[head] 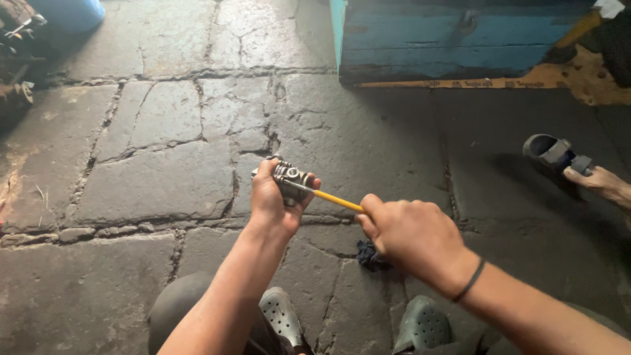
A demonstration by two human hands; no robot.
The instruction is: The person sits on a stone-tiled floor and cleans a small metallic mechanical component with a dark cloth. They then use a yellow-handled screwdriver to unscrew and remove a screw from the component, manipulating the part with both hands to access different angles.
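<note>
Blue drum [69,13] top left on the cracked stone floor [158,184]. Left hand [273,200], grip closed around a small grey metal part [291,179], held above the floor at centre. Right hand [411,240], grip closed on a yellow-handled screwdriver [336,200], tip at the part. Dark rag [371,256] under right hand. Blue wooden box [460,39] top right. Another person's foot in a sandal [555,154] far right.
</note>
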